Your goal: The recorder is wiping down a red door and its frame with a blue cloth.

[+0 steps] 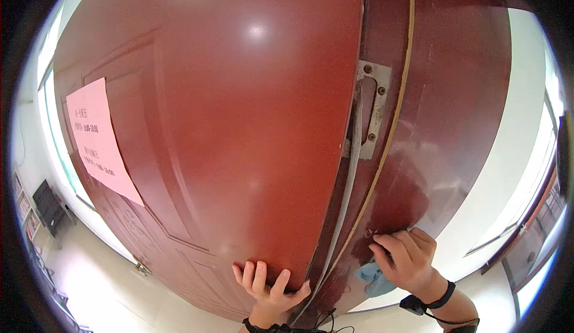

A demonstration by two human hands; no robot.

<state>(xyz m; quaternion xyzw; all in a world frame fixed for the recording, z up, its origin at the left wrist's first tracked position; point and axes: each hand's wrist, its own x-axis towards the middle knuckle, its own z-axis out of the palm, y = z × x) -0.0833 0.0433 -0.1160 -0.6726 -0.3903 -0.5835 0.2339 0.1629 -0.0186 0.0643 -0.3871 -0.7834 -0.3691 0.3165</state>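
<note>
A dark red panelled door (260, 144) fills the middle, slightly ajar from its frame (441, 122). My left hand (271, 288) rests on the lower door face near its edge, fingers spread and holding nothing. My right hand (408, 256) is curled against the frame, its fingertips beside a small pale scuff (370, 233). A light blue cloth (374, 280) hangs from under that hand, partly hidden by it. Higher on the frame, a metal strike plate (376, 109) is fixed with screws. A tan sealing strip (394, 122) runs down next to it.
A pink paper sheet (105, 142) with printed writing is stuck to the door. Beyond it are a black chair (48, 205), bookshelves (29, 214) and a pale floor (121, 295). Windows (520, 198) stand at both sides. A black cable (448, 320) trails from my right wristband.
</note>
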